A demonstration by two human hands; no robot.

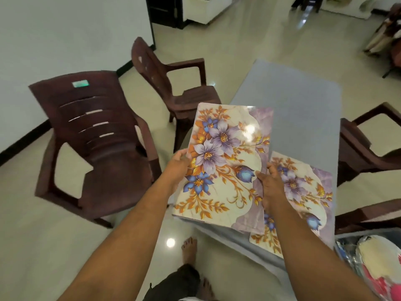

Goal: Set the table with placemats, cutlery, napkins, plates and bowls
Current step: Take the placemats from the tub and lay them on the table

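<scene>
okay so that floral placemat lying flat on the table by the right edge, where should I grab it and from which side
Take the flat placemat by its near short edge, coming from the table's near end. That corner seems to hang past the table, so a thumb-over, fingers-under pinch grip should fit. Both the left hand and right hand hold the other placemat, overlapping its left side.

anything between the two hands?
Head view: only the floral placemat; left hand holds its left edge, right hand its right edge.

Lower placemat (303, 192) partly under right hand (271, 187); wrapped items (373, 263) edge-cropped.
</scene>
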